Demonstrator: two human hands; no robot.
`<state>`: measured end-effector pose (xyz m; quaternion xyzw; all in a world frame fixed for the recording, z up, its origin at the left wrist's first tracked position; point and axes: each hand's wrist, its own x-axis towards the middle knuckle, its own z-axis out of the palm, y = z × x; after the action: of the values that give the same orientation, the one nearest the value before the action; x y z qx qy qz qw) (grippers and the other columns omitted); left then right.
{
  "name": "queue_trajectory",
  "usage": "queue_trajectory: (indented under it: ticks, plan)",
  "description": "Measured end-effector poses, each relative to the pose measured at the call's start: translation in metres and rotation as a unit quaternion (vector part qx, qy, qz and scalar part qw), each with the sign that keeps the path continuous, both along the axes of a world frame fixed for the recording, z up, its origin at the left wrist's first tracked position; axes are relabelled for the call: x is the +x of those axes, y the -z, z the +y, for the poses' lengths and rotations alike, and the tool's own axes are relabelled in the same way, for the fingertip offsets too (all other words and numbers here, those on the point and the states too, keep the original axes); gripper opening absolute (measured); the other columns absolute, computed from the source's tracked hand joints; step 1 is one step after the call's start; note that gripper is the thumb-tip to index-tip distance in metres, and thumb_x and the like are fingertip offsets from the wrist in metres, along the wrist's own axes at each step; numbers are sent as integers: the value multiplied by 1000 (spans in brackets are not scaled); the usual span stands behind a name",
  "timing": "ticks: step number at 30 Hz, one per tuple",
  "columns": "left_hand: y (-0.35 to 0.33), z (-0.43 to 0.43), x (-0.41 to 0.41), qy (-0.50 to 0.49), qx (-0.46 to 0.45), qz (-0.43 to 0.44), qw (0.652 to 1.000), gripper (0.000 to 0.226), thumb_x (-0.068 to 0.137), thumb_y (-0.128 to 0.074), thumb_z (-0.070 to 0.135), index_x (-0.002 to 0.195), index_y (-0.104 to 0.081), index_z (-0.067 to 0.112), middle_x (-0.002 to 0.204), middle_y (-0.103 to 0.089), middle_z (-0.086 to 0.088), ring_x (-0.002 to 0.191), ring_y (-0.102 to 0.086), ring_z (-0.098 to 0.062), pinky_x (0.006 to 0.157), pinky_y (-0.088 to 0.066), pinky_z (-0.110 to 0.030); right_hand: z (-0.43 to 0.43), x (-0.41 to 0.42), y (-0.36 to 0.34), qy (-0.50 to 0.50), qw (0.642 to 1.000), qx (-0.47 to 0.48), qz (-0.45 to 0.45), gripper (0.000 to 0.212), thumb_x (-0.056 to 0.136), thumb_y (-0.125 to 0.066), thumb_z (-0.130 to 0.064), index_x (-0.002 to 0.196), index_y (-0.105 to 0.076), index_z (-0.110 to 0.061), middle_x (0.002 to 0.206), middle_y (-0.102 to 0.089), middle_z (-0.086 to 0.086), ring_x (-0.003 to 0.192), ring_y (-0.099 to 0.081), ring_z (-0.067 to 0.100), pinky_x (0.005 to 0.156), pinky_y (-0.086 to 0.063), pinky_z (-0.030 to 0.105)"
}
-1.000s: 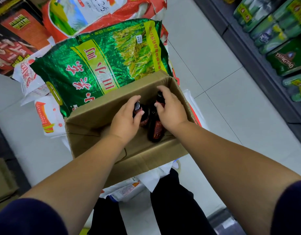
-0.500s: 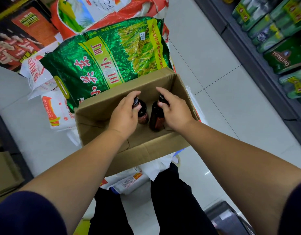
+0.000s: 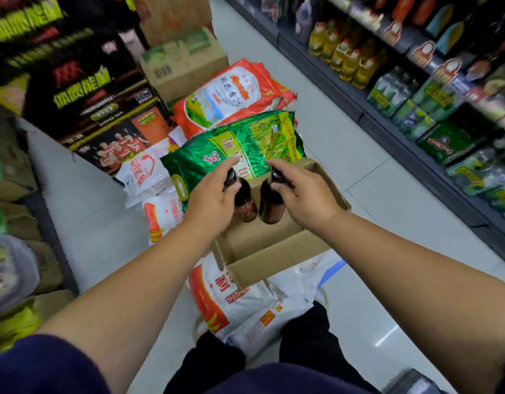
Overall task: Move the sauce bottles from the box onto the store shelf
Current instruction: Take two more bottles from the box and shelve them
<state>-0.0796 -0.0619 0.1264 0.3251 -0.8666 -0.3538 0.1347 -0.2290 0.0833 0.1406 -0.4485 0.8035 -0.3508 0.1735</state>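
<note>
Two dark sauce bottles with black caps hang above the open cardboard box. My left hand is shut on the neck of the left sauce bottle. The right sauce bottle is gripped at its top by my right hand. Both bottles are upright, side by side, lifted to about the box's rim. The box rests on white rice sacks. The store shelf runs along the right side of the aisle, stocked with oil bottles and green packs.
A green rice bag and an orange-white rice bag lie behind the box. White sacks lie under it. Cartons and dark drink cases stack at left. Tiled aisle floor runs between box and shelf.
Both hands have raised their bottles from the bottom of the box to rim height. The camera has tilted up, showing more of the aisle and shelf.
</note>
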Motion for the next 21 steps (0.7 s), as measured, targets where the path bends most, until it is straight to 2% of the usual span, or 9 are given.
queue_trajectory:
  ticks: [1,4,9,12,15,18,21]
  plan:
    - [-14,-7,12,7,-4,8,1000,45,98,-55,20,141,-47,31,134,-59,-3,114,-58,-24,93,-44,-28,-6,13,-13,9,1000,-2,5,46,93,-66,-12,138,-58,-20,120,-71,9,107,-62,22,88,-44,24]
    - [-50,-26,52,32,-10,26,999,43,97,-55,25,138,-47,36,130,-61,-1,106,-64,-25,92,-50,-37,-21,55,-48,30,999,-6,22,48,94,-67,-18,140,-56,-24,123,-70,7,111,-65,30,91,-49,32]
    - [-91,-52,123,62,-41,3,997,41,98,-55,24,138,-49,33,125,-64,-3,108,-58,-24,82,-41,-27,-37,121,-86,49,999,-20,12,48,94,-67,-17,140,-56,-26,130,-67,3,118,-61,25,91,-39,20]
    - [-104,-58,161,58,-51,-19,997,41,97,-56,27,135,-49,36,109,-68,-10,99,-60,-28,81,-48,-38,-38,148,-103,50,998,-27,-2,49,94,-66,-17,140,-56,-27,131,-66,1,120,-60,23,95,-41,23]
    - [-114,-56,197,31,-34,-6,999,42,92,-56,27,132,-50,39,108,-68,-12,100,-61,-28,88,-50,-45,-41,169,-118,17,1000,-21,6,50,94,-66,-16,140,-56,-30,133,-65,0,122,-59,22,101,-44,30]
    - [-125,-48,226,-7,-40,5,999,42,94,-58,21,133,-54,35,123,-65,2,110,-58,-19,94,-47,-35,-50,186,-125,-33,999,-3,34,51,93,-67,-20,140,-55,-36,133,-66,-3,123,-59,22,101,-47,34]
    - [-133,-36,255,-57,-45,14,997,42,93,-59,21,131,-53,38,122,-65,5,101,-60,-17,87,-44,-28,-59,206,-128,-79,996,4,34,53,92,-68,-22,140,-54,-40,131,-67,-4,122,-60,21,100,-49,37]
